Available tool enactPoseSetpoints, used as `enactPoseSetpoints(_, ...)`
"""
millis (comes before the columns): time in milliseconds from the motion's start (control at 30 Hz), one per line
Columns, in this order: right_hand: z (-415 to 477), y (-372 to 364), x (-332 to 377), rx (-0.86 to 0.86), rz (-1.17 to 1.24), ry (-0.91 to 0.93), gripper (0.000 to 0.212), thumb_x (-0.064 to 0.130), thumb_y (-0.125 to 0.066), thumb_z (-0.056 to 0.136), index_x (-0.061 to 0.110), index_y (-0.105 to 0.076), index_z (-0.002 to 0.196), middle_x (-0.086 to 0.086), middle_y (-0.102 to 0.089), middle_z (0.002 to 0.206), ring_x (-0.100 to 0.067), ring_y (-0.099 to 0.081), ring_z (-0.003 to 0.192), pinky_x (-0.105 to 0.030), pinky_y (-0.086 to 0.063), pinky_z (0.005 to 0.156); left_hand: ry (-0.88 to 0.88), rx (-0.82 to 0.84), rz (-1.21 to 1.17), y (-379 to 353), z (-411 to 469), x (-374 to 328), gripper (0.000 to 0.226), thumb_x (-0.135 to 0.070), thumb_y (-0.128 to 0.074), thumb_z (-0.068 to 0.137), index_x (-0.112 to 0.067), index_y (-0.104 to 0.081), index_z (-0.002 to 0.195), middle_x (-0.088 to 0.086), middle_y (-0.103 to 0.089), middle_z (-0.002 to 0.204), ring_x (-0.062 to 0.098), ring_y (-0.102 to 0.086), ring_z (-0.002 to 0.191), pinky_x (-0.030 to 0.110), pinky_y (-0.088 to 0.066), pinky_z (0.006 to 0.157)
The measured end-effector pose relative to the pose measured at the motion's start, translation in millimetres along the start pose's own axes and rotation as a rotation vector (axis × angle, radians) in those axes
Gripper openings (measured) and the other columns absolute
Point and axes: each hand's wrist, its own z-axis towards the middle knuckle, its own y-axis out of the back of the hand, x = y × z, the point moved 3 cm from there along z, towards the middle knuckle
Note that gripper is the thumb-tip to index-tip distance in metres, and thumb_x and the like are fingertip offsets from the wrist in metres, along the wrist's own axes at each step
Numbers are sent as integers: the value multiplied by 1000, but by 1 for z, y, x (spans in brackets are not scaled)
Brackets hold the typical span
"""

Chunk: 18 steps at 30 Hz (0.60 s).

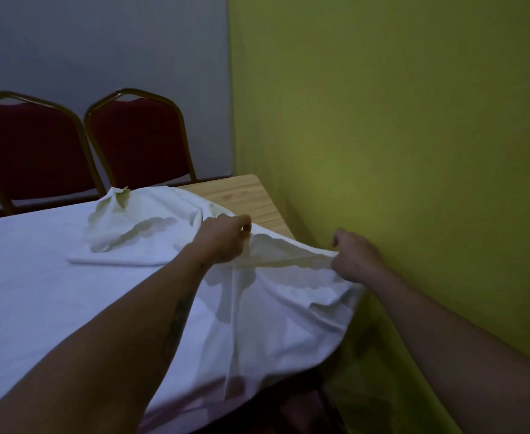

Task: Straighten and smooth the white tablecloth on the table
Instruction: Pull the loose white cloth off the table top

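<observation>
Because the white tablecloth (54, 270) is thin, limp cotton-like fabric, we judge it light and easy to drag — best taken by its hem. Our left hand (223, 238) and right hand (356, 256) each pinch that edge, stretched taut between them and lifted off the tabletop (245, 192). Beyond the left hand the cloth is bunched and folded back, baring pale wood grain; nearer us it lies flat, draping below the right hand.

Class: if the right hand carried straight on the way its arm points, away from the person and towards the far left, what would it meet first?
Probably the bare wooden table corner; depth is unclear.
</observation>
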Motion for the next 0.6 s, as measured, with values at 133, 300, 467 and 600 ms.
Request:
enactPoseSetpoints(133, 6, -22, 47, 176, 247, 211, 77, 27, -70, 75, 25, -36, 144, -9, -48, 141, -31, -48, 124, -39, -44, 99, -26, -120, -43, 18, 14, -24, 7, -28, -48, 96, -31, -54, 99, 1, -58, 86, 24, -51, 74, 33, -34, 59)
enactPoseSetpoints(300, 28, -26, 68, -51, 129, 231, 35, 34, -57, 84, 28, -60, 119, -9, -58, 122, -36, -51, 116, -40, -43, 91, -150, -172, -124, 23, 13, -33, 12, -39, -51, 92, -32, -53, 101, -6, -62, 85, 21, -57, 79, 34, -36, 69)
enactPoseSetpoints(467, 69, 9, 43, -226, 269, 94, 12, 17, -46, 85, 15, -55, 79, -18, -66, 96, -39, -59, 83, -34, -39, 64, 48, 122, 120, -12, -5, 23, 60, -54, -65, 79, -38, -39, 131, 0, -51, 128, 25, -47, 114, 48, -35, 96)
enactPoseSetpoints(600, 99, 36, 26, -249, 321, 23, 14, 10, -47, 77, 12, -59, 83, -16, -64, 89, -36, -55, 74, -33, -40, 62, 341, 128, 98, -32, -15, 59, 57, -47, -59, 89, -38, -36, 140, 7, -40, 140, 33, -38, 128, 54, -33, 103)
